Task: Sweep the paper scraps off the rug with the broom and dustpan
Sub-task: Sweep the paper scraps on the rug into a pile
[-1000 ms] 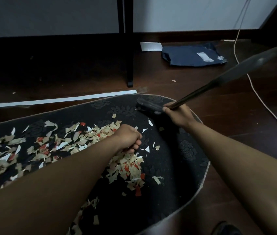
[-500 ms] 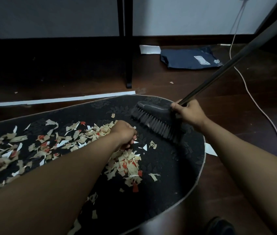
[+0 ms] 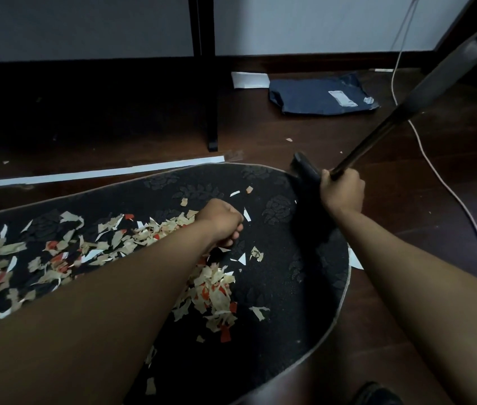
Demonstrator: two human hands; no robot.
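My right hand (image 3: 341, 192) grips the broom handle (image 3: 377, 135) low down, just above the dark broom head (image 3: 304, 168), which sits at the rug (image 3: 304, 287) edge beside my knuckles. My left hand (image 3: 222, 222) is curled in a fist over the paper scraps (image 3: 214, 290); I cannot tell whether it holds anything.

2 bare forearms reach in from the lower left and lower right of the frame, sleeveless as far as they show, ending in the left hand (image 3: 221, 222) and right hand (image 3: 341, 190), with no watch, ring or glove.
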